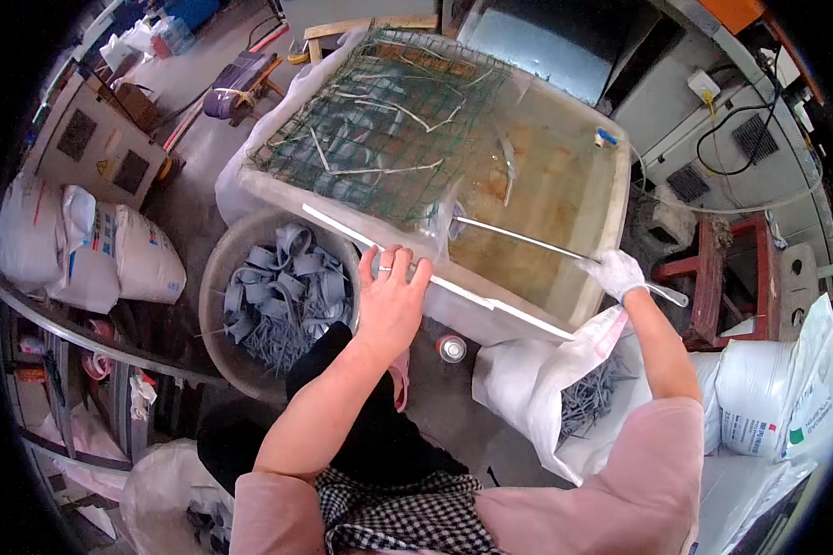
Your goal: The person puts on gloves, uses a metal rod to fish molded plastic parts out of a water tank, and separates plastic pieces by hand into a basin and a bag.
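My right hand [615, 275], in a white glove, is closed around a long-handled metal tool [528, 240]. Its flattened handle end sticks out past my wrist. The shaft slants left across the tank to a rounded end at the water, whose exact shape I cannot make out. Bare except for a ring, my left hand [393, 291] has its fingers curled over the near rim of a white tank [491, 303]. Cloudy yellowish water [537, 185] fills the tank's right part, with a pale curved piece [508, 171] in it. Green netting [379, 120] covers the left part, above submerged grey pieces.
A round tub [215, 324] of grey plastic parts stands left of the tank. An open white sack [518, 388] holds thin grey pieces at the right. A spray can [451, 349] is on the floor. Full sacks [143, 254] lie left; a red stand [764, 277] is at right.
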Available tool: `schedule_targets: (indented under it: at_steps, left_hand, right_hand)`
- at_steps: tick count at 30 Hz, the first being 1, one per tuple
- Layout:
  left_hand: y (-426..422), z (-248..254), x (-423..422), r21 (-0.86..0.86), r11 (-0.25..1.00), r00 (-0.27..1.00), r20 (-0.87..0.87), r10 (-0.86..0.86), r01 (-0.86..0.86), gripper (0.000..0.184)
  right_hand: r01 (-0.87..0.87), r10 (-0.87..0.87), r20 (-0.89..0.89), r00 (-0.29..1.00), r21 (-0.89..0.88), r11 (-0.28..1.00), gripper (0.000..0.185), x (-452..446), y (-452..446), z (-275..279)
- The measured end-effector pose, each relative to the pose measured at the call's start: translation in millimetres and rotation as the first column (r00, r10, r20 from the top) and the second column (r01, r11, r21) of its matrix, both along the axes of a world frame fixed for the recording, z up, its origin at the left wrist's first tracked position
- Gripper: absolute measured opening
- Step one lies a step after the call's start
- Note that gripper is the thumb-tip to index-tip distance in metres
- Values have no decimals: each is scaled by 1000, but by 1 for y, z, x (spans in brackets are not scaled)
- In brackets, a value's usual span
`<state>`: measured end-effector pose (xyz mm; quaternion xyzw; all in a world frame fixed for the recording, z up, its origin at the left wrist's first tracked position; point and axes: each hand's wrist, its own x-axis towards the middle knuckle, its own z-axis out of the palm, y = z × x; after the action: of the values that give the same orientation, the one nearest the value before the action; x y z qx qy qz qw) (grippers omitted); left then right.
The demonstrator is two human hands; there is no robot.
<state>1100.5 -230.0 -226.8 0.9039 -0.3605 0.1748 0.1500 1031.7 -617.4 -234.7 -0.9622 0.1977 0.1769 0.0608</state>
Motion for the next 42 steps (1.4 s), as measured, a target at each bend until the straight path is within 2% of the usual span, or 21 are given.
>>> schedule_targets:
  at_steps: [3,5,7,8,10,11,16,18,25,27,29,33,39,42]
  left_hand:
    - [4,1,2,14,1000,1000,0,6,-6,31]
    - [7,-1,3,3,1000,1000,1,14,-14,31]
    - [9,1,3,-5,1000,1000,-9,23,-23,30]
    - [8,0,3,-16,1000,1000,-1,20,-20,30]
    - [9,0,2,0,1000,1000,0,17,-17,30]
    - [9,0,1,20,1000,1000,7,15,-16,30]
    - [4,1,-4,-4,1000,999,34,-16,16,29]
    - [2,2,-7,16,1000,999,49,-4,4,22]
    - [11,-1,-3,36,999,1000,17,26,-26,28]
    - [13,0,-2,-3,1000,999,34,24,-24,19]
    - [15,2,0,-5,1000,1000,17,26,-26,19]
    - [13,0,0,-20,1000,1000,15,18,-18,21]
    - [11,-2,-3,4,1000,1000,1,-9,9,26]
    - [12,-1,-4,30,1000,1000,21,3,-3,28]
  right_hand:
    - [21,-21,-77,997,-6,1000,45,10,7,4]
    - [-42,42,20,999,-5,999,45,-8,-22,2]
    - [-17,17,33,999,11,1000,42,-36,-41,27]
    - [49,-49,-6,999,-16,999,40,-47,-29,61]
    - [67,-66,14,998,-68,995,38,-85,-49,82]
    - [152,-151,26,988,-16,988,37,-103,-53,95]
    - [246,-248,-11,969,-88,965,38,-163,-65,112]
    - [234,-235,-7,972,-70,970,38,-166,-61,103]
    - [271,-271,4,962,21,962,38,-158,-53,96]
    - [293,-293,-11,956,48,955,38,-164,-57,103]
    - [360,-360,-3,933,53,932,37,-171,-62,105]
    - [354,-353,-36,935,73,932,37,-173,-68,101]
    - [248,-247,-16,969,45,968,45,-132,-63,58]
    - [275,-269,-57,961,160,948,47,-92,-41,48]
